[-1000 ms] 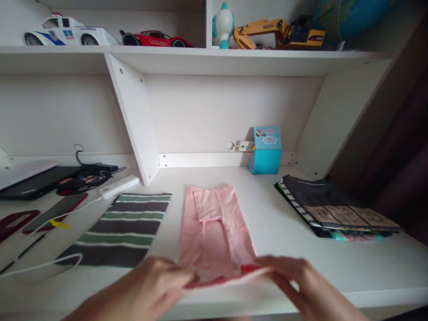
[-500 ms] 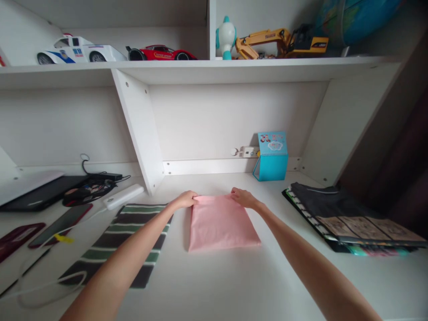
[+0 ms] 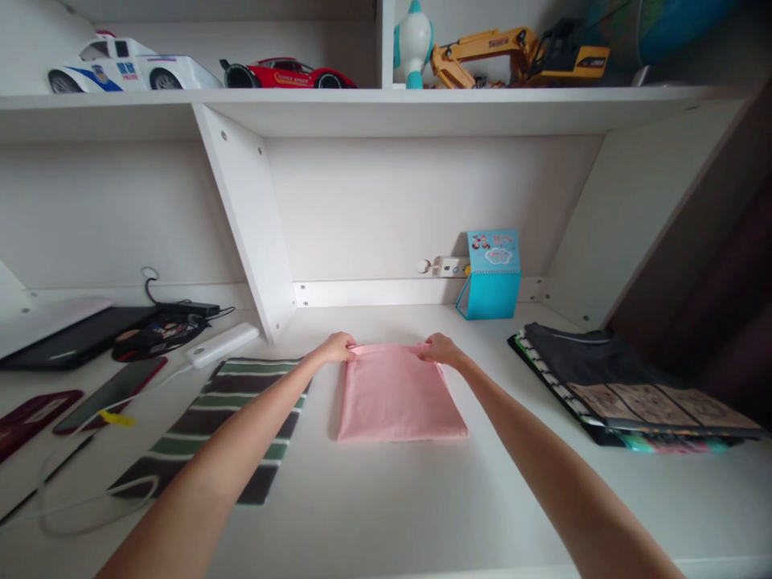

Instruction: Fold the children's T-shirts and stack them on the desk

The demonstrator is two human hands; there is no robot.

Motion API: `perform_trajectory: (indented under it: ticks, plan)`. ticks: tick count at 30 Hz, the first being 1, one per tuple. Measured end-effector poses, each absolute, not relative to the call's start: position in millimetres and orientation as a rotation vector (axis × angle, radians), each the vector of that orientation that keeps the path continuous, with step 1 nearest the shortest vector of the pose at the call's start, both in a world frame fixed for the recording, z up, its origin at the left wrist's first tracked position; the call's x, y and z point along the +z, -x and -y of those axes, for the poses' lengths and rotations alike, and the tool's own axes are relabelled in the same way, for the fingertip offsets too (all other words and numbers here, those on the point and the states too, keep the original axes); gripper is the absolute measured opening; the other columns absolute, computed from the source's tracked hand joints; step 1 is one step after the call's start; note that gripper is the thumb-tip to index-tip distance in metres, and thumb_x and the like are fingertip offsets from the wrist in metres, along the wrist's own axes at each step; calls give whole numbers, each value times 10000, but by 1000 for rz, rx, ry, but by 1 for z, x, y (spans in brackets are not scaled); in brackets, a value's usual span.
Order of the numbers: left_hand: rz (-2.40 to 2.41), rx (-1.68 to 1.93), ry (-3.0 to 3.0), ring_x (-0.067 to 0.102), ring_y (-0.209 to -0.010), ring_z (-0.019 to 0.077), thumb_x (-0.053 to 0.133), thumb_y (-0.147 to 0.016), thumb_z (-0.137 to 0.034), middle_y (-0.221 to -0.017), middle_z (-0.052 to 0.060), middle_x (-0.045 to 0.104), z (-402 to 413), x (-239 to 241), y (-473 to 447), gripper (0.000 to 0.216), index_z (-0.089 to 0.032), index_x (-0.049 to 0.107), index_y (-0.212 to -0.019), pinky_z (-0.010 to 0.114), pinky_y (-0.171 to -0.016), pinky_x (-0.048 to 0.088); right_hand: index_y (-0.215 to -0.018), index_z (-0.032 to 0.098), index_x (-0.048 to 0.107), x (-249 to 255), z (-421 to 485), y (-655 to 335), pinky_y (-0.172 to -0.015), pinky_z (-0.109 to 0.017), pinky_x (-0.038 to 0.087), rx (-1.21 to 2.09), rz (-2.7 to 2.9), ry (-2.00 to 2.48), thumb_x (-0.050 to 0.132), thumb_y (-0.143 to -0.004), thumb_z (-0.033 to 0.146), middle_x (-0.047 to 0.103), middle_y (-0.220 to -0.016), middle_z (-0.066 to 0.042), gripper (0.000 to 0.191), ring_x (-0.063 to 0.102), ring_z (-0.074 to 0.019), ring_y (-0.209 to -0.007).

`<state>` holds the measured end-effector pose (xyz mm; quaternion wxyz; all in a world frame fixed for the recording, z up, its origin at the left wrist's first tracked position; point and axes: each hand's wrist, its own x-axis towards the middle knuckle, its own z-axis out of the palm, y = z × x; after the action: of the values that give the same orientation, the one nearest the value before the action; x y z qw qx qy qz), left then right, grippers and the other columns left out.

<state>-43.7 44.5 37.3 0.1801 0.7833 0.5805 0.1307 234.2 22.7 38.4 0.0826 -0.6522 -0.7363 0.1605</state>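
A pink garment point(image 3: 398, 394) lies folded into a near square on the white desk point(image 3: 422, 515). My left hand point(image 3: 334, 348) pinches its far left corner. At the far right corner my right hand point(image 3: 440, 349) grips the folded edge. Both arms reach forward over the desk. A green, grey and white striped cloth point(image 3: 229, 418) lies flat just left of the pink one, partly under my left forearm.
A blue box point(image 3: 490, 275) stands by the back wall. Dark folded clothes on a notebook point(image 3: 627, 386) lie at right. Phones point(image 3: 112, 384), a white power bank point(image 3: 222, 344), cables and a laptop point(image 3: 60, 326) crowd the left. Toy cars point(image 3: 281, 72) sit on the shelf above.
One second ago the pink garment lay long and my hands held its near edge; they carried that edge to the far end, folding it in half. Since half a second ago, little has moved.
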Motion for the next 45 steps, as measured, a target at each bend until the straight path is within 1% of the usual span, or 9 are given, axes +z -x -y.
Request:
perform_trajectory:
  ticks: [4,12,15,20,25,33,38,42,45]
  plan:
    - [-1521,480,-2266,574,-711,144,579,-598,-119,-754,-11,614,-38,79,34,257,-170,620,-846,202,-619,405,-912,119,612,82,-11,-248,-625,-245,478,393,2151,1817,585,-844,304,635,-852,-22,200,597,-127,-728]
    - [-1067,1034,-2544,580,-844,136,489,-777,-184,-912,2,612,24,177,23,292,-193,511,-1069,241,-783,424,-904,170,561,162,104,-271,-638,-224,408,-156,1915,1171,563,-805,254,616,-850,-38,130,575,-152,-751]
    - [-1073,766,-2686,585,-940,154,456,-788,-133,-1032,25,628,41,153,28,343,-211,545,-1110,263,-855,415,-910,177,575,143,159,-259,-646,-249,429,-88,2177,1069,521,-837,221,603,-849,-56,100,574,-162,-742]
    - [-1035,114,-2716,530,-1124,194,483,-736,-57,-1228,59,576,50,90,31,486,-218,554,-1189,289,-963,383,-1078,225,593,110,177,-269,-753,-278,486,565,2630,1025,455,-907,326,659,-981,-44,241,621,-167,-866]
    - [-1023,229,-2702,344,-1307,223,412,-899,-312,-1415,89,401,70,69,-9,435,-218,442,-1322,355,-1059,287,-1348,203,426,53,119,-298,-1053,-387,336,232,2442,1338,346,-930,361,404,-1415,-92,454,370,-221,-1300]
    - [-1244,14,-2533,131,-1387,270,312,-912,-486,-1506,78,212,35,32,-15,530,-284,302,-1402,528,-1079,120,-1433,168,282,-12,124,-294,-987,-454,395,-78,2457,1641,247,-939,431,280,-1473,-102,560,277,-261,-1347]
    - [-1585,142,-2490,134,-1378,326,362,-912,-358,-1487,124,256,15,43,-10,420,-246,459,-1306,643,-1013,129,-1363,87,417,3,157,-259,-803,-452,487,-319,2302,1956,324,-904,485,500,-1289,-247,615,510,-351,-1147]
    - [-1171,288,-2636,293,-1336,234,334,-923,-360,-1417,90,402,63,64,-38,444,-259,411,-1349,439,-1073,229,-1084,70,647,28,162,-233,-582,-428,479,-252,2185,2239,378,-864,546,666,-851,-267,589,642,-350,-745]
    - [-928,190,-2637,274,-1346,237,347,-907,-442,-1439,83,369,107,63,-54,509,-244,376,-1375,388,-1101,200,-816,147,692,50,155,-235,-596,-382,474,-73,2270,2106,320,-896,530,682,-741,-186,540,650,-296,-693]
